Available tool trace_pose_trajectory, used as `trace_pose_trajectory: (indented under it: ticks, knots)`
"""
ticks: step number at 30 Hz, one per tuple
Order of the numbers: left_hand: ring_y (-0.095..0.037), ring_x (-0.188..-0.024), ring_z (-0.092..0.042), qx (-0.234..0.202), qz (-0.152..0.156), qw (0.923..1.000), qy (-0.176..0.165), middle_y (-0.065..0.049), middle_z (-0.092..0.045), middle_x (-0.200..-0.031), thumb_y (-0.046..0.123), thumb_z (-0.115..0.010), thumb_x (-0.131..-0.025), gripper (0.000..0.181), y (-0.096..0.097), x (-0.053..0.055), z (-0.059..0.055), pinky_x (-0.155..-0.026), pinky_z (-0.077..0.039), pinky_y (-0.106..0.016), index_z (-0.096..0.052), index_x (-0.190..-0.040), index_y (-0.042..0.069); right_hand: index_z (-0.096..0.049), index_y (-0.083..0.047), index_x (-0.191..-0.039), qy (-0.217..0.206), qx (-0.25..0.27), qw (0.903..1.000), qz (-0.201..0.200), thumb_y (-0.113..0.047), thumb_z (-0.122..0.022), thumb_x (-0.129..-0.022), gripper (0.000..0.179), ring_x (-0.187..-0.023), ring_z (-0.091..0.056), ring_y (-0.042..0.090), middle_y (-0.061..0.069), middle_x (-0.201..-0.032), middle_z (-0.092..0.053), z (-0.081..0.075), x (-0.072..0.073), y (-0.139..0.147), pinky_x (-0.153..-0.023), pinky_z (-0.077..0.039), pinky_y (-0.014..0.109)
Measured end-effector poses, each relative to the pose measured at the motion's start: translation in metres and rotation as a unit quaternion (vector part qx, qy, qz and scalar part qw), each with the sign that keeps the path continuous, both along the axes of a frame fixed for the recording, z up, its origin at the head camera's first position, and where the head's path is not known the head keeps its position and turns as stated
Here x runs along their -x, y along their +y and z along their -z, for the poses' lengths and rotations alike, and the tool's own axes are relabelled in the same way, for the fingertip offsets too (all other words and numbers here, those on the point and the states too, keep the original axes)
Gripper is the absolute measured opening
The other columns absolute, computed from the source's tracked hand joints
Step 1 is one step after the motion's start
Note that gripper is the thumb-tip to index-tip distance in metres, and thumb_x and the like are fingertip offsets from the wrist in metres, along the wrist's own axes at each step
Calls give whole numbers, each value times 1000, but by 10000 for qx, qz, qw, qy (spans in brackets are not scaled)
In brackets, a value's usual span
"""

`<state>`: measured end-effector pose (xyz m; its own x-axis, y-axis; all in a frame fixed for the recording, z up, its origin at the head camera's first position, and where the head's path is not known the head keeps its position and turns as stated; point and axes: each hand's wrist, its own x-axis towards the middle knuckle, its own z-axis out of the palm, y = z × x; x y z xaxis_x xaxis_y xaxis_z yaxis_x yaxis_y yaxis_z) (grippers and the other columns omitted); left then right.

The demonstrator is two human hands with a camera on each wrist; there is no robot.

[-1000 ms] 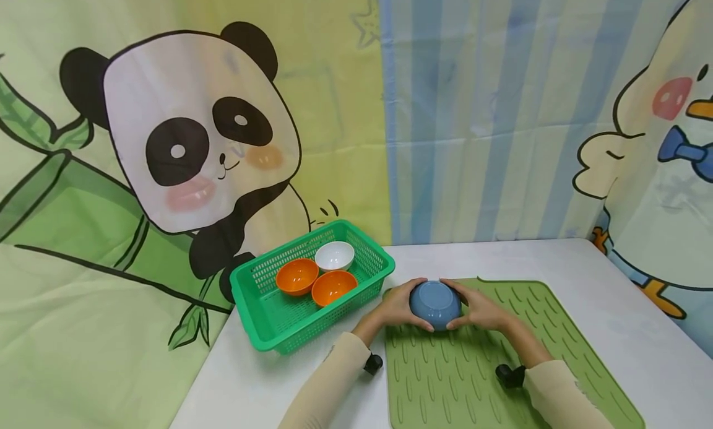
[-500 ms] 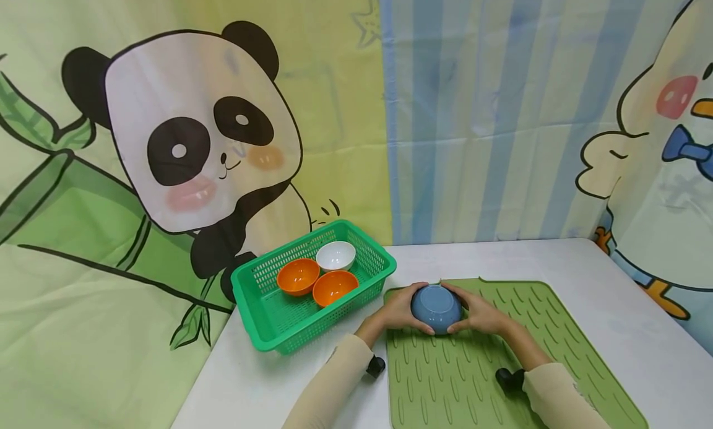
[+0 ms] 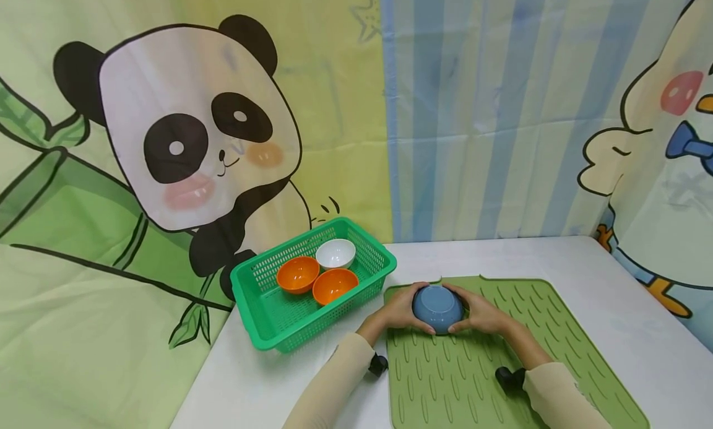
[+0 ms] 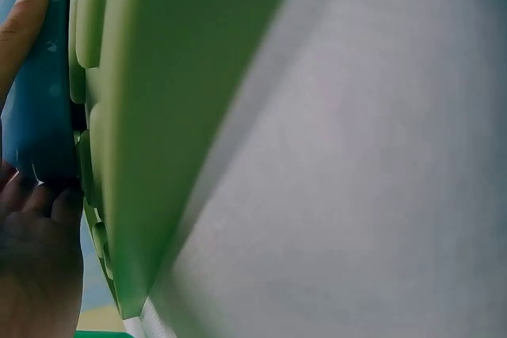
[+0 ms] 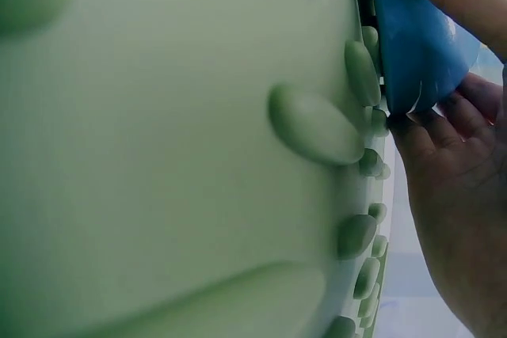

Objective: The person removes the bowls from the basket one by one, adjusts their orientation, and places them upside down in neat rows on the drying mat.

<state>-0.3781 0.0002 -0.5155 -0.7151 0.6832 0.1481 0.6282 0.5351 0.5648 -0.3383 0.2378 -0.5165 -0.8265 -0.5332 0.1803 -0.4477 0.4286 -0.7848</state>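
A blue bowl (image 3: pixel 437 309) lies upside down on the green ridged mat (image 3: pixel 445 379), near its far left corner. My left hand (image 3: pixel 400 309) grips the bowl's left side, thumb toward me and fingers curving round the far side. On the opposite side my right hand (image 3: pixel 480 311) holds it the same way. In the left wrist view the thumb presses on the wall of the blue bowl (image 4: pixel 40 100), whose rim sits right at the mat's raised ridges. The right wrist view has the fingers under the curve of the blue bowl (image 5: pixel 420 37), close to its rim.
Left of the mat stands a green perforated basket (image 3: pixel 262 324) on the white table (image 3: pixel 267 392). Inside are two orange bowls (image 3: pixel 298 275) and a white bowl (image 3: pixel 336 254), all facing up. Behind the table hangs a printed curtain (image 3: pixel 462 107) with cartoon animals.
Over the last second the bowl and both hands have shifted very slightly toward me and to the right in the head view. Both hands keep their hold.
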Motion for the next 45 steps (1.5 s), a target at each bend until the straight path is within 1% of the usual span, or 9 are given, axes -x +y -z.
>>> trace_pose_trajectory:
  ticks: [11,17,20,26,32,38,42,45]
  knots:
    - [-14,-117,-47,-4,-53,9999,-93,-3,-44,-135,45,-84,-60,106,1,0,-1,-92,-43,-29,-28,-144,12,-17,0,-146,-173,-25,9998,65,-25,-80,-72,100,-123,-36,45,27,-141,-29,0,0,0,-88,-44,51]
    - [-14,-117,-47,93,-63,9999,-77,-2,-43,-136,46,-84,-60,106,0,1,0,-92,-43,-29,-27,-144,14,-13,-1,-147,-619,486,9969,-29,-19,-71,-82,89,-124,-33,48,28,-144,-21,1,0,-1,-87,-45,49]
    - [-15,-117,-47,135,-52,9999,-81,-3,-43,-136,46,-83,-60,106,0,1,0,-92,-43,-29,-26,-145,14,-13,0,-147,-751,704,9947,-62,-16,-66,-86,82,-125,-31,48,28,-145,-19,2,1,-1,-88,-45,48]
    - [-15,-117,-47,146,-77,9998,-149,-4,-44,-135,45,-84,-61,107,0,0,-1,-91,-43,-29,-26,-145,14,-15,3,-145,-838,869,9927,-77,-16,-63,-89,76,-125,-30,49,31,-144,-20,3,2,-1,-90,-45,49]
    - [-15,-117,-47,128,-89,9998,-151,-4,-44,-136,44,-84,-61,107,0,-1,-1,-92,-43,-29,-26,-145,14,-15,3,-145,-890,866,9922,-79,-17,-62,-90,75,-125,-29,50,32,-143,-22,0,1,-1,-89,-45,49]
    - [-15,-118,-47,143,-97,9997,-188,-3,-43,-137,44,-84,-61,107,0,-1,-2,-92,-43,-29,-25,-146,16,-15,3,-145,-881,853,9924,-115,-16,-62,-90,75,-126,-29,49,32,-143,-21,0,2,-1,-90,-44,50]
    - [-17,-118,-46,83,-59,9997,-226,-3,-39,-139,45,-83,-63,107,0,-4,-7,-91,-44,-31,-22,-147,17,-15,3,-145,-903,862,9921,-135,-16,-61,-90,75,-126,-27,49,31,-144,-20,1,3,-1,-90,-44,50]
    - [-20,-123,-42,-108,-23,9999,-132,-3,-33,-144,45,-80,-67,104,1,-9,-18,-93,-43,-32,-20,-147,18,-16,3,-145,-903,851,9922,-103,-16,-61,-90,74,-126,-27,49,31,-144,-20,2,2,1,-89,-44,50]
